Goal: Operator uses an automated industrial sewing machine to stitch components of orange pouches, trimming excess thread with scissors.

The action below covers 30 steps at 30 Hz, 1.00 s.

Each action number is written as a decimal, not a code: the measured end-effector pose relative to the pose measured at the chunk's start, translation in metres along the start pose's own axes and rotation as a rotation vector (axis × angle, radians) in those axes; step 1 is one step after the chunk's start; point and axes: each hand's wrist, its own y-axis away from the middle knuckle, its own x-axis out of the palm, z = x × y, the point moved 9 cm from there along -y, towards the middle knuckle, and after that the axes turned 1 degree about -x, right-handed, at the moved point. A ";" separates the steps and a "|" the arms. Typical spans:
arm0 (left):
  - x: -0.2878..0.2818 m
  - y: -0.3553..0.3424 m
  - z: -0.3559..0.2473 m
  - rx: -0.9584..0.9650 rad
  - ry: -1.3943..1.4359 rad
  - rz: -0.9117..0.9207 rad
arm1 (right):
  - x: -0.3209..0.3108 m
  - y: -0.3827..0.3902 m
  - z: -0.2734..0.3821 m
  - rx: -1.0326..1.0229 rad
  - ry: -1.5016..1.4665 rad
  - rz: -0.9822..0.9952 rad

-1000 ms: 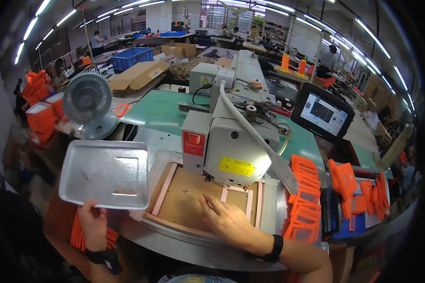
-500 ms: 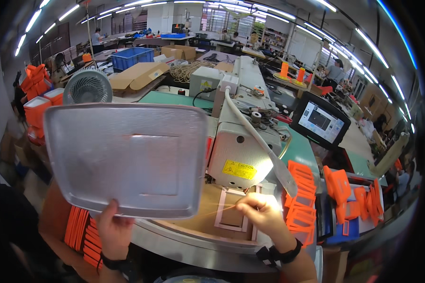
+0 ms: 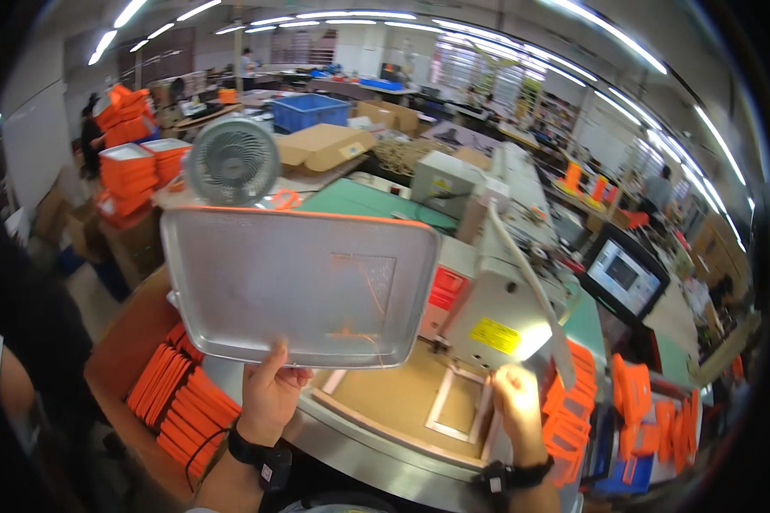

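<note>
I have the left hand [image 3: 269, 389] pinching the silver tray [image 3: 287, 286] at its twelve o'clock, long axis nine-to-three; right hand [image 3: 515, 398] curled, grip unclear.

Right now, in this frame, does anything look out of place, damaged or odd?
Yes: stray orange threads show on the right side of the grey tray in the left hand. They look loose, perhaps untrimmed, against its plain face.

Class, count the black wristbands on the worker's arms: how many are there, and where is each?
2. One wristband sits below the left hand, which grips a metal tray; the other wristband, below the right hand. The arms leave the picture, so more may be hidden.
</note>
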 end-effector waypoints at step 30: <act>-0.048 0.023 -0.038 -0.161 0.176 0.163 | 0.224 0.036 0.079 -0.613 0.180 0.302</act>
